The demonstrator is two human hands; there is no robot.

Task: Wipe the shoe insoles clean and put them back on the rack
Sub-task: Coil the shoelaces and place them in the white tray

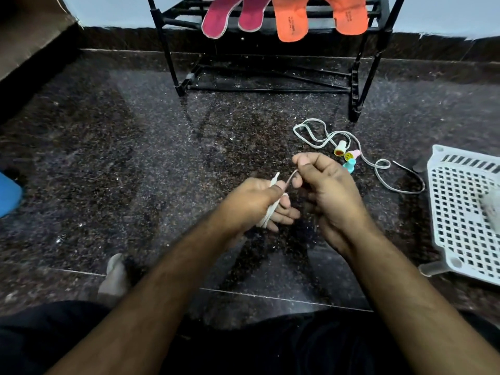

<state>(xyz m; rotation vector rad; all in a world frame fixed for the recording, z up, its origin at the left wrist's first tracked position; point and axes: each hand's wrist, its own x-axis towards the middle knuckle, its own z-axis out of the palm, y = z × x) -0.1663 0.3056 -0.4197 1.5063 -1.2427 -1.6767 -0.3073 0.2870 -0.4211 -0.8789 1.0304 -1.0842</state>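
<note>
You are sitting on the dark granite floor (135, 163) facing the black shoe rack (359, 77), where two maroon insoles (232, 17) and two orange insoles (319, 17) are lying on its shelf. Your left hand (257, 201) is gripping a bundled white shoelace (270, 212), your right hand (324, 185) pinching its strand.

floor: the shiny stone floor (135, 158) is showing dark brown and black with tiny white specks
rack: the thin metal shoe rack (167, 50) is looking all black
left insoles: the two soft insoles (216, 20) are showing dark pink with pale edges
right insoles: the two fuzzy insoles (290, 23) are glowing bright orange with small dark print
lace: the long flat shoelace (311, 136) is looking white
caps: the three little plastic caps (349, 155) are showing cream, pink and light blue
basket: the plastic basket with square holes (460, 212) is looking white
</note>
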